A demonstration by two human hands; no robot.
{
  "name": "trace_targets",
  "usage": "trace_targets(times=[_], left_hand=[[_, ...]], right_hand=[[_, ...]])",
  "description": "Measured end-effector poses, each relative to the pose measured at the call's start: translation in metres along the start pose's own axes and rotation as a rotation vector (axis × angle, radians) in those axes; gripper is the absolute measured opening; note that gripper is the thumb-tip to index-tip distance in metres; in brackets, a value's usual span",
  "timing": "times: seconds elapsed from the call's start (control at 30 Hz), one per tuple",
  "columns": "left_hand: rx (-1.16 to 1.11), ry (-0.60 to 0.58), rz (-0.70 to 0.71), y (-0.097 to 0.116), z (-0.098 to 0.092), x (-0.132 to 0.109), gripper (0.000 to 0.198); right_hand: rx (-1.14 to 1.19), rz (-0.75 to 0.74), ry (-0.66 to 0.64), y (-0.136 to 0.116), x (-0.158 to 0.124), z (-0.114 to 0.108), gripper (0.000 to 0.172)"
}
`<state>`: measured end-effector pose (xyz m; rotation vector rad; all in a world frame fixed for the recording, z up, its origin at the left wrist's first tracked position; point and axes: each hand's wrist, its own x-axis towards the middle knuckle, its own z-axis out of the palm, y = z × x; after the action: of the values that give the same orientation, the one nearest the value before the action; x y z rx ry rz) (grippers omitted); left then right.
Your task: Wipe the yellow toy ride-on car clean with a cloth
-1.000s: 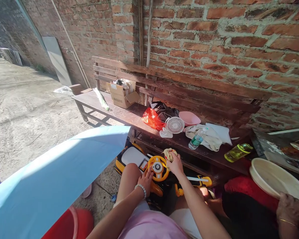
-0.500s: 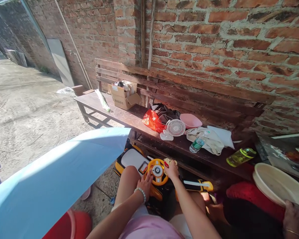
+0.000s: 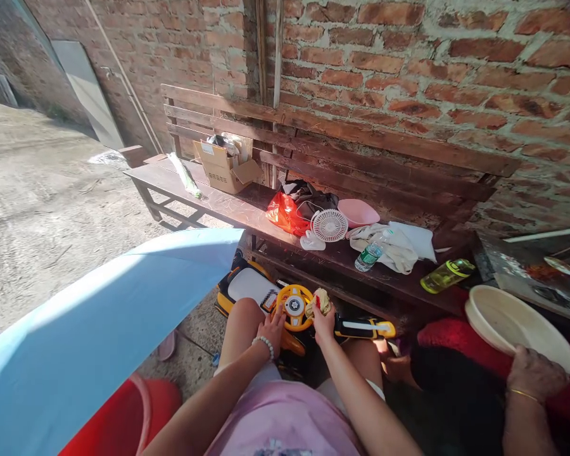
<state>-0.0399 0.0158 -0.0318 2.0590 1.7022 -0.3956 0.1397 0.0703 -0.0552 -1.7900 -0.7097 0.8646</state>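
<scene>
A yellow and black toy ride-on car (image 3: 251, 297) stands in front of my knees, with a yellow steering wheel (image 3: 293, 306). My left hand (image 3: 270, 328), a bead bracelet on its wrist, grips the wheel's left rim. My right hand (image 3: 323, 316) is closed on a crumpled yellowish cloth (image 3: 319, 300) pressed to the wheel's right side.
A long wooden bench (image 3: 228, 212) against the brick wall carries a cardboard box (image 3: 225, 168), a red bag (image 3: 285, 215), a small white fan (image 3: 329, 226), a pink bowl (image 3: 360, 213), a water bottle (image 3: 369, 254) and a yellow-green bottle (image 3: 446, 275). Another person's hand (image 3: 534, 377) holds a cream basin (image 3: 513, 326) at right. A blue sheet (image 3: 99, 329) and a red tub (image 3: 128, 421) lie at left.
My view has shifted a little. My right hand with the cloth moved slightly down along the wheel's right side. The other person's hand moved up into view on the basin.
</scene>
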Motion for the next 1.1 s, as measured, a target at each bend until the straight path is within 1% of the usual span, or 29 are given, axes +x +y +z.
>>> trace_targets(times=[0.1,0.2,0.27,0.33,0.4,0.47,0.53,0.6,0.7,0.77,0.83,0.9,0.97,1.03,1.1], left_hand=[[-0.001,0.0,-0.001,0.001,-0.005,-0.002,0.114],[-0.008,-0.012,-0.006,0.002,-0.008,-0.002,0.119],[-0.004,-0.007,-0.001,0.003,-0.009,-0.001,0.118],[-0.002,0.002,0.008,0.003,-0.008,0.0,0.114],[-0.01,0.01,0.019,0.002,-0.006,0.001,0.112],[-0.017,0.017,0.027,0.001,-0.004,0.002,0.11],[-0.023,0.015,0.035,-0.001,-0.003,0.002,0.11],[-0.034,0.002,0.044,-0.001,-0.003,0.001,0.112],[-0.05,0.006,0.046,0.0,-0.004,0.0,0.117],[-0.051,0.013,0.033,0.001,-0.005,0.0,0.117],[-0.052,0.0,0.023,0.002,-0.006,0.0,0.116],[-0.058,-0.016,0.032,0.001,-0.006,0.0,0.114],[-0.066,-0.014,0.043,0.001,-0.008,-0.002,0.113],[-0.082,-0.007,0.045,0.0,-0.009,-0.004,0.112],[-0.101,-0.001,0.041,0.0,-0.009,-0.007,0.111]], right_hand=[[-0.075,-0.095,-0.059,0.005,-0.006,-0.008,0.071],[-0.253,-0.24,-0.112,0.014,-0.019,-0.018,0.06],[-0.384,-0.332,-0.159,0.02,-0.031,-0.026,0.054],[-0.526,-0.389,-0.247,0.023,-0.044,-0.034,0.05],[-0.677,-0.426,-0.378,0.02,-0.055,-0.041,0.049],[-0.801,-0.453,-0.514,0.01,-0.062,-0.044,0.049],[-0.873,-0.469,-0.587,-0.006,-0.064,-0.042,0.05],[-0.91,-0.512,-0.576,-0.028,-0.06,-0.035,0.053],[-0.983,-0.61,-0.517,-0.062,-0.047,-0.015,0.057],[-1.072,-0.613,-0.548,-0.08,-0.04,-0.001,0.055],[-1.154,-0.603,-0.591,-0.091,-0.037,0.012,0.051],[-1.203,-0.612,-0.604,-0.094,-0.039,0.019,0.049],[-1.225,-0.629,-0.601,-0.093,-0.042,0.02,0.046],[-1.227,-0.648,-0.622,-0.088,-0.046,0.014,0.043],[-1.208,-0.665,-0.646,-0.079,-0.049,0.003,0.041]])
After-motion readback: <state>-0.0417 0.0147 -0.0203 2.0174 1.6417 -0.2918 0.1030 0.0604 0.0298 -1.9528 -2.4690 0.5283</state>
